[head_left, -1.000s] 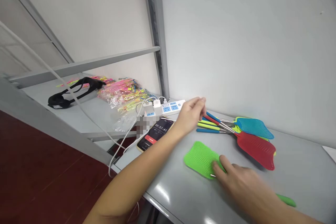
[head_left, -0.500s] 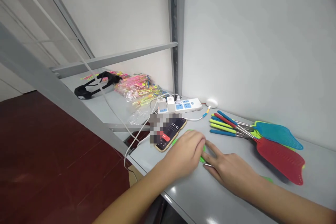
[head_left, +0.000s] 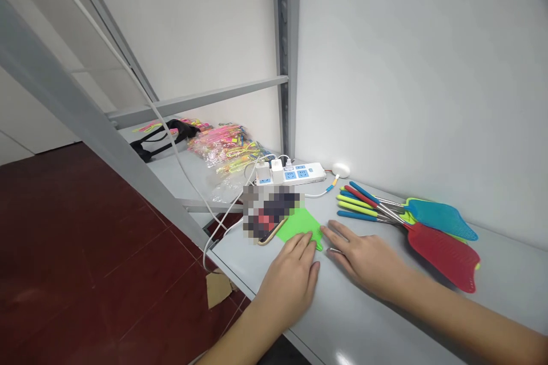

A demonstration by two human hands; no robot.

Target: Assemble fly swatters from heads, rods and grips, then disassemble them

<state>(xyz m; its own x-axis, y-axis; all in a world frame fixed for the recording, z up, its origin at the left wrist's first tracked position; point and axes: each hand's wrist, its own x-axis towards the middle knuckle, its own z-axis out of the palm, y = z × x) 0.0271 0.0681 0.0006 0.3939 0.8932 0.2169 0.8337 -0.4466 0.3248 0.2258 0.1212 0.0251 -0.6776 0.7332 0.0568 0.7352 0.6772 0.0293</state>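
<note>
On the grey tabletop [head_left: 355, 319], left of the swatter pile [head_left: 422, 236], the left hand [head_left: 285, 282] lies with fingers extended together over the near edge of the green swatter head [head_left: 299, 223]. The right hand [head_left: 366, 259] is partly curled around the metal rod [head_left: 335, 250]; grip closure cannot be determined. The head is presumably light, thin and flexible, the rod stiff and smooth; hold the head at its narrow end. Compared with the preceding frame, the left hand sits nearer the wearer, exposing more mesh.
</note>
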